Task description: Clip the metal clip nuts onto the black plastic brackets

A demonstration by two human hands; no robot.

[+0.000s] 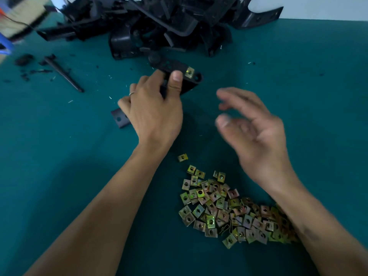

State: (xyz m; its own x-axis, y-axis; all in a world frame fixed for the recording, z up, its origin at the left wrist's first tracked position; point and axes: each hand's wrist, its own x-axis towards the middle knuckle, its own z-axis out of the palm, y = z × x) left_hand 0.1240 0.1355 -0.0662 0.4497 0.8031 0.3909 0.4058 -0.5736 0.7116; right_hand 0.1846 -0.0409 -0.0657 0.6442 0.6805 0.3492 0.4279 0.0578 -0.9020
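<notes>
Across the far edge of the green surface (59, 166), a heap of black plastic brackets (159, 24). Nearer the middle, left hand (151, 108) gripping one bracket (179, 76), a clip nut (189, 72) already seated on it. Right hand (253, 128) blurred, fingers loose, holding nothing. By the near edge, a pile of clip nuts (229, 208). Risk: right forearm brushing and scattering that pile; half-seated nut slipping off.

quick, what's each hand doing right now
Left hand: grips the black plastic bracket carrying a clip nut.
Right hand: open, blurred, holding nothing.
</notes>
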